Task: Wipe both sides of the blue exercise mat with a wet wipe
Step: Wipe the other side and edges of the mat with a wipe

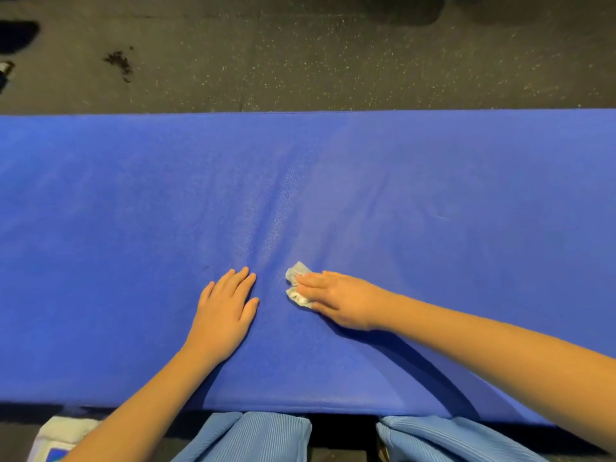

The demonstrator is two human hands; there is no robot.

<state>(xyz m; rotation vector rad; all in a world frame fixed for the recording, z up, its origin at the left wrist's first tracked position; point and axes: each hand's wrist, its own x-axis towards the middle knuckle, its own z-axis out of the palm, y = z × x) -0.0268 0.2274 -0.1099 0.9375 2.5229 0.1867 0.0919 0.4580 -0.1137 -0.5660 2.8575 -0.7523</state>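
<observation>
The blue exercise mat (133, 201) lies flat across the whole width of the view on a dark speckled floor. My left hand (225, 308) rests flat on the mat near its front edge, fingers straight and spread. Just to its right, my right hand (340, 300) presses a crumpled white wet wipe (295, 285) against the mat with straight fingers; part of the wipe sticks out past the fingertips. Faint ripples run up the mat between the two hands.
Dark speckled rubber floor (300, 61) lies beyond the mat, with a small dark patch of debris (118, 61) at upper left. My knees in light blue trousers (266, 438) sit at the mat's front edge. A white packet (63, 435) lies at lower left.
</observation>
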